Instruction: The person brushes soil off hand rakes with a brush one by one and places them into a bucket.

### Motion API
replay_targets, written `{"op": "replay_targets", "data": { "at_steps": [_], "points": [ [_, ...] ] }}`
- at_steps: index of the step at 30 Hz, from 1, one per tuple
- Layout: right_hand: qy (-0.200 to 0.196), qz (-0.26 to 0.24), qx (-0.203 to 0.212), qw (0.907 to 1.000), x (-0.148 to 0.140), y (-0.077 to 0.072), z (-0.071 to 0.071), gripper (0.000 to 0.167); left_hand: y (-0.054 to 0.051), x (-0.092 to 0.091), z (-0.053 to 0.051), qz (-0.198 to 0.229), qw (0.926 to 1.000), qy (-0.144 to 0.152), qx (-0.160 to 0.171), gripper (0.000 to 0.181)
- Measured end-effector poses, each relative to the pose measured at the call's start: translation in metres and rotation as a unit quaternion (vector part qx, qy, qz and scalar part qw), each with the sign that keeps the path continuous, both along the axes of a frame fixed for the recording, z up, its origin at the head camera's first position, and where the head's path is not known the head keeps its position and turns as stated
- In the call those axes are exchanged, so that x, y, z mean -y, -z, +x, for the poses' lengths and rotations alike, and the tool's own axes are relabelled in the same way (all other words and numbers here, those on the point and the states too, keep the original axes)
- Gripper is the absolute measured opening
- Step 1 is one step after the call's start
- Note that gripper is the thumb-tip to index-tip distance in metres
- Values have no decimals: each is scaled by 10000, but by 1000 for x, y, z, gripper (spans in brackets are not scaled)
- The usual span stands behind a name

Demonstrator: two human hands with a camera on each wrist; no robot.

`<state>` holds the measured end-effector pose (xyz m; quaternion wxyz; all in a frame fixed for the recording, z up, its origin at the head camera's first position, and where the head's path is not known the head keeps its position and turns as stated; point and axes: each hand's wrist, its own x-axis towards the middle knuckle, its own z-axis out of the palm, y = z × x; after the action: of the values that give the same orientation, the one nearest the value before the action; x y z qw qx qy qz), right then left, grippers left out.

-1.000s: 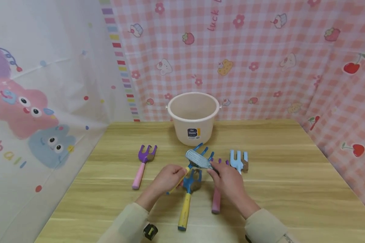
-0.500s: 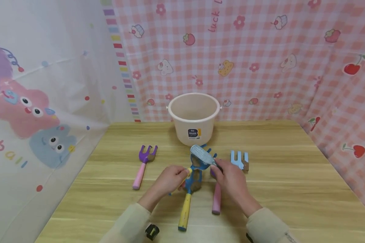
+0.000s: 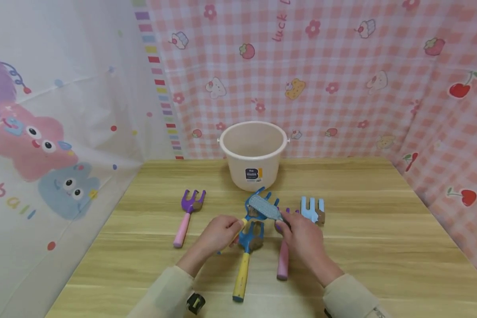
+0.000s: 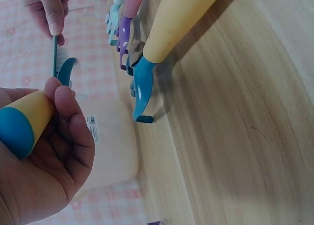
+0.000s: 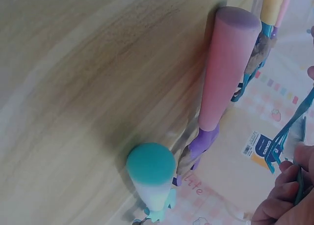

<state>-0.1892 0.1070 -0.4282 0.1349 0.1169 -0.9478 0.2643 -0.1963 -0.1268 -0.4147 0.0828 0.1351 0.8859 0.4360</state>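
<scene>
My left hand (image 3: 221, 234) grips the yellow handle (image 4: 40, 107) of a small garden fork, its blue tines (image 3: 267, 195) raised above the table. A grey-blue scrubbing brush (image 3: 265, 207) lies across the fork's head, pinched by its handle between my right thumb and fingers. That right hand (image 3: 304, 234) is to the right of the fork. Some brown dirt shows on the fork's head, partly hidden by the brush. Just below lies another blue fork with a yellow handle (image 3: 241, 276), a brown clump (image 3: 255, 244) on its tines.
A cream bucket (image 3: 252, 172) stands at the back. To the left lies a purple fork with a pink handle (image 3: 181, 229). A second pink-handled fork (image 3: 283, 263) and a light blue fork (image 3: 311, 212), partly behind my right hand, lie on the right of the wooden table (image 3: 381, 247).
The fork's head tipped and then came back up, while the brush shifted slightly right over it. Both hands keep their hold. The forks on the table have stayed put.
</scene>
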Motion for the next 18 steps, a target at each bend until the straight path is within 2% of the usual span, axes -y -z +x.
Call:
{"op": "replay_targets", "data": {
  "at_steps": [9, 13, 16, 18],
  "points": [
    [82, 466, -345, 9983, 2, 0, -1, 34, 1, 1, 0, -3, 10000, -32, 42, 40],
    [63, 1, -166, 9998, 2, -1, -1, 35, -1, 2, 0, -46, 9999, -72, 134, 41],
    [-143, -535, 303, 9980, 3, -3, -1, 35, -1, 3, -1, 63, 9995, -170, 254, 41],
    [-263, -672, 577, 9957, 3, -3, 0, 35, -1, 4, -1, 104, 9994, -209, 246, 41]
  ]
}}
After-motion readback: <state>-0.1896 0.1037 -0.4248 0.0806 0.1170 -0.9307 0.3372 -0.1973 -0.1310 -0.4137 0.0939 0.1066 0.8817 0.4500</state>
